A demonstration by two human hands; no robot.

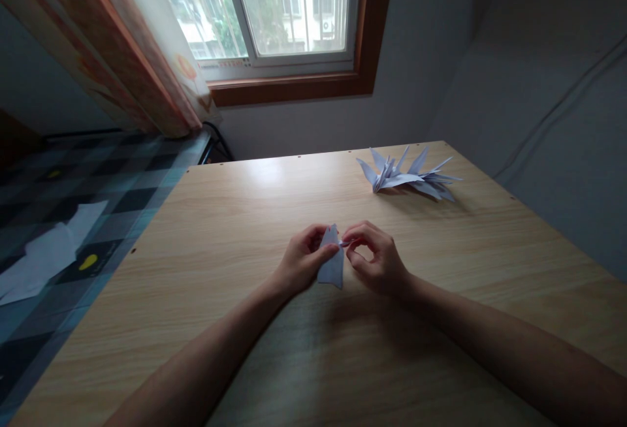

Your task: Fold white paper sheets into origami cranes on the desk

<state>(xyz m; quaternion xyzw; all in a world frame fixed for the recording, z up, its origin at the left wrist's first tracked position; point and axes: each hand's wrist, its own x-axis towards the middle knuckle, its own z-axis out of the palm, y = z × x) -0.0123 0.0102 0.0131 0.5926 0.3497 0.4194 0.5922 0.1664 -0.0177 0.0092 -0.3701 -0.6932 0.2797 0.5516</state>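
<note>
A folded white paper piece (332, 269), which looks like a partly shaped origami crane, is held above the middle of the table. My left hand (306, 256) grips its body, thumb on the near face and fingers behind. With thumb and forefinger curled into a ring, my right hand (377, 257) pinches a thin pointed strip of the same paper at its right side. Farther back on the right lies a cluster of folded paper cranes (409, 177), their wings and points overlapping.
The light wooden table (235, 218) has small dark holes along its edges. To the left, loose white paper sheets (49, 254) lie on a checkered cloth (142, 159). A curtain (132, 42) hangs beside the barred window (294, 9). A cable (558, 104) runs along the right wall.
</note>
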